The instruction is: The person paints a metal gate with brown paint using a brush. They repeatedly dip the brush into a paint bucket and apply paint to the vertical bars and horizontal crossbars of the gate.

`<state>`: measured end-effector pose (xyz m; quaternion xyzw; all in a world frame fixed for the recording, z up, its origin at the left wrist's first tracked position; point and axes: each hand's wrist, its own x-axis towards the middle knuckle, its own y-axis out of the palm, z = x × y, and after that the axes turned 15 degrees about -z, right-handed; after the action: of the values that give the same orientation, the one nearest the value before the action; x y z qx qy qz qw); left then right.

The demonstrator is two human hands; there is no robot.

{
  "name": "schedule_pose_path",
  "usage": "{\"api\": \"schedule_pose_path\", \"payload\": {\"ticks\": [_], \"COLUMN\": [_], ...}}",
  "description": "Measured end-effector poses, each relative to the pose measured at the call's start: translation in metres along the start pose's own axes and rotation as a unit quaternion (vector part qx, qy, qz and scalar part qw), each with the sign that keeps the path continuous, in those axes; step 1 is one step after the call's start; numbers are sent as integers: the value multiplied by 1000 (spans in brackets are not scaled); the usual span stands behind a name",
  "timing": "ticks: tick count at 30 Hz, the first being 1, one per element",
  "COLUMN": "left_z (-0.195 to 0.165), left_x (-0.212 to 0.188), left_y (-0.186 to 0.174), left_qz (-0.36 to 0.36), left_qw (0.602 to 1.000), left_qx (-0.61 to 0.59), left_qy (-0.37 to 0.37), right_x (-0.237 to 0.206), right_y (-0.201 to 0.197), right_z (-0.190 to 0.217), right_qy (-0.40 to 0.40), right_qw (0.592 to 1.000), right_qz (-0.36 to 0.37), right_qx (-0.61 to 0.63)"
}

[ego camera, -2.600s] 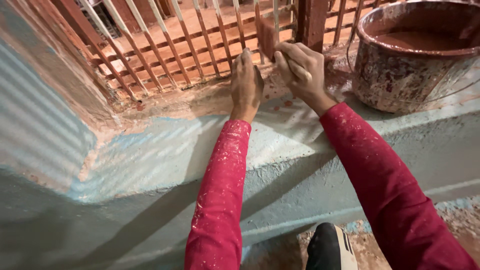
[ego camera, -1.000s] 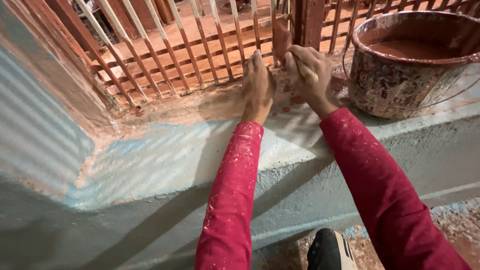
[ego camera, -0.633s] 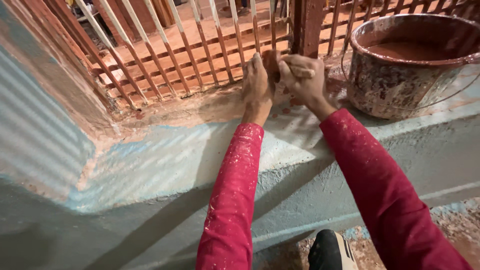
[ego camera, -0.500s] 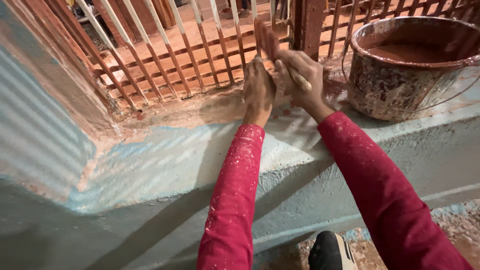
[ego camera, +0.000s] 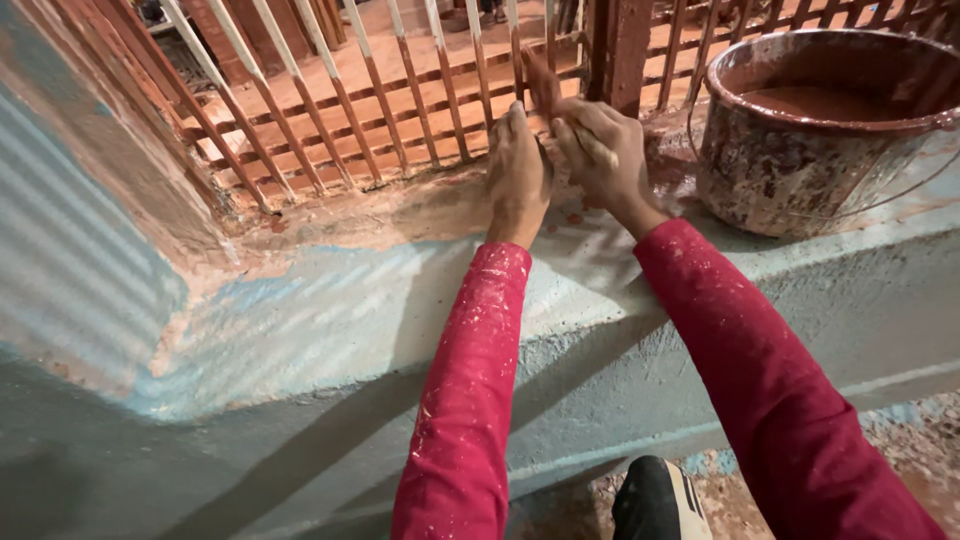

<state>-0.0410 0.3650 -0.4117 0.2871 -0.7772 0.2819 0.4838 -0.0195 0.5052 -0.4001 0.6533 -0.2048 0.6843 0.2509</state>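
Brush back up against the railing bars — both hands crowded at one spot

Nearest, a dark shoe (ego camera: 655,500) stands below the pale blue ledge (ego camera: 330,320), paint-flecked red sleeves reaching over it. On the ledge top the left hand (ego camera: 517,172) lies flat and unclenched, fingers pointing at the grille, grasping nothing. Just beside it the right hand (ego camera: 603,155) is clenched round the handle of a paintbrush (ego camera: 541,82); half a second ago the bristles were lifted, and now they sit lower, close against a bar of the metal railing (ego camera: 400,90) — the stroke seems to carry on downward here. Farther right, the spattered paint bucket (ego camera: 800,130) stands on the ledge, unmoved.
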Motion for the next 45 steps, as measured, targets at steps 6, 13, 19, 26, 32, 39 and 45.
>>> {"api": "schedule_pose_path", "payload": {"ticks": [6, 13, 19, 26, 32, 39, 45], "left_z": [0, -2, 2, -6, -5, -3, -4], "left_x": [1, 3, 0, 7, 3, 6, 3], "left_y": [0, 2, -1, 2, -3, 5, -2], "left_qz": [3, 10, 23, 44, 74, 48, 52], "left_qw": [999, 998, 999, 995, 994, 995, 995], "left_qx": [-15, 56, 28, 48, 60, 54, 65], "left_qy": [-32, -36, -37, -76, -47, -65, -51], "right_x": [3, 2, 9, 13, 12, 6, 4], "right_y": [-1, 2, -1, -14, -16, -13, -7], "right_z": [-3, -12, -18, -4, -2, -12, -23], "right_qy": [134, 77, 102, 62, 103, 79, 244], "right_qw": [989, 996, 994, 997, 995, 994, 968], "right_qz": [60, 45, -27, -34, -8, -61, 36], "right_qx": [6, 13, -21, 33, 4, 38, -43]}}
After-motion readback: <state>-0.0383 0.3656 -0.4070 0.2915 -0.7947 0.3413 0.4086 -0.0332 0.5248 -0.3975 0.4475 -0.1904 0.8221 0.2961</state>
